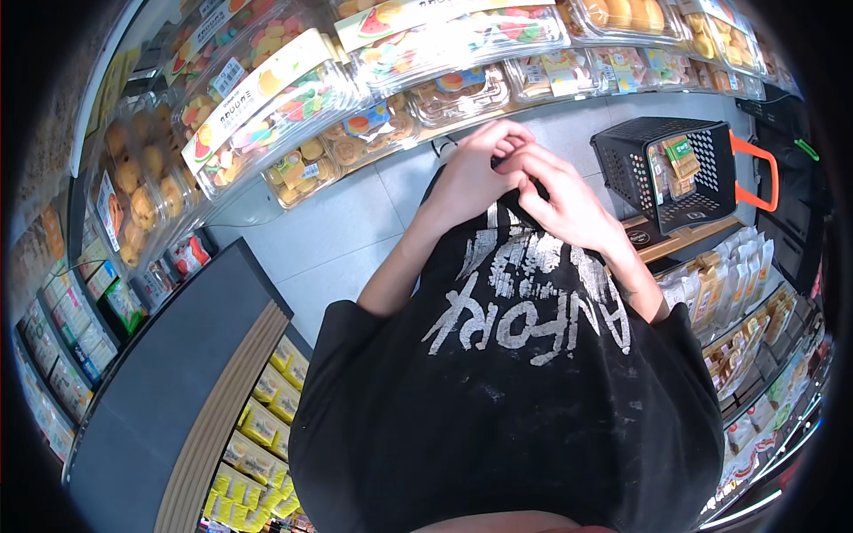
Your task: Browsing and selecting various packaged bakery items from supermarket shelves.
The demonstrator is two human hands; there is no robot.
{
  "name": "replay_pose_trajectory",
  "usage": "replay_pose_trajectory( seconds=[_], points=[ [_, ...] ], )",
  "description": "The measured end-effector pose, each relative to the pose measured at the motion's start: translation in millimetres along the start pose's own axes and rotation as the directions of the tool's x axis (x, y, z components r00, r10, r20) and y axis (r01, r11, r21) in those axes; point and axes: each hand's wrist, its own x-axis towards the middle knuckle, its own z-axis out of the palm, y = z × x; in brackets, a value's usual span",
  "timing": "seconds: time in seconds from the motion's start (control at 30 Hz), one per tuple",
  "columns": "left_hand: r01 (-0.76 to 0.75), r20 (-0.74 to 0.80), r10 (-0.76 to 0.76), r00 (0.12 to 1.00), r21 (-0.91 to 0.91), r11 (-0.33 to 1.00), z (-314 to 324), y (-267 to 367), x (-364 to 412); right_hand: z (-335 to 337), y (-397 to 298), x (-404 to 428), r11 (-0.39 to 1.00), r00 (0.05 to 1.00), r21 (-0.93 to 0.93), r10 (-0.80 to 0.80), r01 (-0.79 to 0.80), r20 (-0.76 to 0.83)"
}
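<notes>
My left hand (466,174) and my right hand (561,194) meet in front of my black T-shirt (506,400), at its lower front. The fingers of both are curled, their tips close together or touching. Dark cloth shows between them; whether either hand pinches it cannot be told. Just beyond the hands, clear plastic boxes of cookies (460,93) line the lower edge of a display. Above them lie larger clear boxes of colourful sweets (286,110) with paper bands. A black shopping basket (700,180) with an orange handle (766,174) stands to the right, with packaged food (681,160) inside.
Grey floor tiles (340,226) show beyond my left arm. A dark counter (180,333) with wooden slats (220,413) runs along the left, by shelves of yellow packets (256,426). On the right, shelves hold bagged goods (723,283), close to my right elbow.
</notes>
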Motion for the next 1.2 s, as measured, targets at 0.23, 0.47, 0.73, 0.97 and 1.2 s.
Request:
replay_pose_trajectory(
  seconds=[0.23,0.47,0.73,0.97,1.2],
  points=[
    [0.129,0.057,-0.131,0.990,0.025,0.991,56,2,13,-22,27,-42,1.000,0.994,0.006,-0.013,0.014,-0.110],
    [0.111,0.300,-0.190,0.935,0.262,0.959,88,0,34,-40,43,-78,0.979,0.978,0.132,0.170,-0.154,-0.122],
    [0.565,0.292,-0.495,0.818,-0.248,0.787,103,-70,75,-44,156,-88,0.863,0.956,0.484,0.248,-0.144,-0.158],
    [0.611,-0.345,-0.530,0.774,0.191,0.768,68,-192,146,-98,291,-32,0.622,0.688,0.622,0.704,-0.475,-0.178],
    [0.744,-0.320,-0.711,0.626,-0.028,0.668,84,-223,176,-118,335,3,0.431,0.586,0.781,0.804,-0.452,-0.104]
  ],
)
